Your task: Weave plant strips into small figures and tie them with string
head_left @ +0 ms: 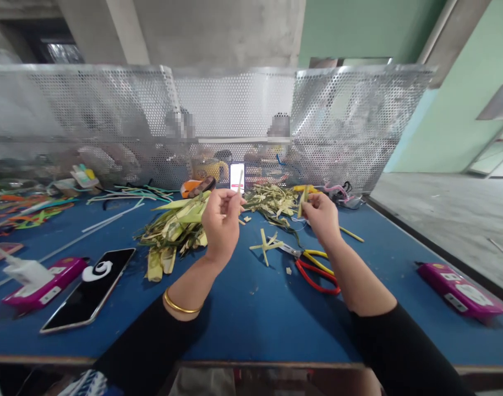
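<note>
My left hand [223, 223] is raised over the blue table, its fingertips pinched on a thin pale leaf strip [239, 181] that points up. To the right, my right hand [320, 215] pinches a short, wider green leaf strip [303, 201] between thumb and fingers. Between and below the hands lie several cut leaf strips [266, 247], crossing one another. Scissors [305, 258] with red and yellow handles rest beside them, blades pointing left. Left of my left hand is a heap of green-yellow leaves [175, 225]. A pile of leaf scraps [274, 199] sits behind the hands.
A lit phone [237, 177] stands upright near the perforated metal screen [235, 99]. A dark phone [90, 289] and a magenta power strip [49, 283] lie at left; another magenta unit [460, 291] is at right. Coloured strips [28, 212] cover the far left.
</note>
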Demonstrator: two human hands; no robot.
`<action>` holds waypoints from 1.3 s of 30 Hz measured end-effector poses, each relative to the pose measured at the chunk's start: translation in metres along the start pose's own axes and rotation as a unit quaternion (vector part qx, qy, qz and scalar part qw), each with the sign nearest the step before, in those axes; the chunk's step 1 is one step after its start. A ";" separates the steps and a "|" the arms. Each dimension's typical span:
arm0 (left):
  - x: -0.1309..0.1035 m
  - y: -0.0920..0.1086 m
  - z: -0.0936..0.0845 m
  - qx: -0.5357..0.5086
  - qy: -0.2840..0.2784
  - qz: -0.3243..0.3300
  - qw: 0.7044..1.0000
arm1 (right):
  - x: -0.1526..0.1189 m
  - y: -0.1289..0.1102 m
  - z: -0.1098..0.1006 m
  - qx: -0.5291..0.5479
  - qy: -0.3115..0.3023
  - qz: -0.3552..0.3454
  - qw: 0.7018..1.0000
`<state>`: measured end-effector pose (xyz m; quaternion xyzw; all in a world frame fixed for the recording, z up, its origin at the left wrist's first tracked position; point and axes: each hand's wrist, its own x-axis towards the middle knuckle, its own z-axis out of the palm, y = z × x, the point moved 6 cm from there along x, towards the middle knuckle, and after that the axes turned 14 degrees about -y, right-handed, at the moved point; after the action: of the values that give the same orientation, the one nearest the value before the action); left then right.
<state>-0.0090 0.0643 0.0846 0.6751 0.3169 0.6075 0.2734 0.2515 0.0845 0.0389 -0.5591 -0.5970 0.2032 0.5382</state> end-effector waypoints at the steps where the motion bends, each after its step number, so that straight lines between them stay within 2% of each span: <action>1: 0.007 0.007 0.002 0.050 -0.008 0.031 0.998 | 0.000 0.000 0.002 0.027 0.002 0.001 1.000; 3: 0.026 0.012 0.010 0.143 -0.029 0.076 0.986 | -0.003 -0.003 0.007 0.068 0.002 0.011 0.998; 4: 0.035 0.009 0.016 0.174 -0.052 0.083 0.980 | -0.004 -0.006 0.013 0.092 -0.018 0.016 0.995; 6: 0.049 -0.003 0.031 0.197 -0.120 0.053 0.972 | -0.008 -0.011 0.024 0.145 -0.061 0.030 0.987; 7: 0.051 -0.010 0.036 0.180 -0.141 0.021 0.973 | -0.010 -0.014 0.028 0.164 -0.075 0.034 0.983; 9: 0.043 -0.024 0.045 0.083 -0.162 -0.070 0.981 | -0.014 -0.022 0.034 0.170 -0.089 0.024 0.981; 11: 0.021 -0.036 0.058 -0.039 -0.214 -0.185 0.958 | -0.021 -0.032 0.039 0.128 -0.100 -0.012 0.987; 12: 0.008 -0.038 0.063 -0.081 -0.229 -0.222 0.944 | -0.025 -0.037 0.042 0.092 -0.105 -0.033 0.990; 15: -0.016 -0.036 0.060 -0.132 -0.189 -0.244 0.942 | -0.040 -0.050 0.053 -0.017 -0.112 -0.075 0.991; 17: -0.023 -0.038 0.054 -0.155 -0.164 -0.247 0.942 | -0.047 -0.053 0.061 -0.026 -0.122 -0.076 0.989; 21: -0.027 -0.050 0.048 -0.180 -0.166 -0.275 0.930 | -0.049 -0.045 0.076 0.130 -0.198 -0.005 0.971; 23: -0.026 -0.053 0.047 -0.154 -0.178 -0.259 0.937 | -0.048 -0.041 0.079 0.172 -0.220 0.028 0.960; 26: -0.024 -0.053 0.049 -0.059 -0.212 -0.211 0.952 | -0.043 -0.040 0.071 0.123 -0.189 0.014 0.974; 28: -0.024 -0.053 0.052 -0.010 -0.237 -0.189 0.953 | -0.041 -0.040 0.065 0.079 -0.166 -0.009 0.983; 31: -0.023 -0.053 0.054 -0.011 -0.254 -0.175 0.951 | -0.039 -0.037 0.062 0.084 -0.159 -0.012 0.984; 33: -0.024 -0.054 0.056 -0.043 -0.271 -0.194 0.942 | -0.039 -0.035 0.059 0.122 -0.143 -0.003 0.982; 36: -0.028 -0.055 0.059 -0.100 -0.303 -0.260 0.911 | -0.037 -0.035 0.052 0.172 -0.101 0.008 0.980; 39: -0.029 -0.051 0.058 -0.135 -0.278 -0.298 0.903 | -0.034 -0.036 0.043 0.187 -0.074 0.013 0.979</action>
<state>0.0414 0.0763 0.0202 0.6473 0.3295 0.3225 0.6070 0.1908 0.0600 0.0405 -0.4394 -0.5795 0.3593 0.5848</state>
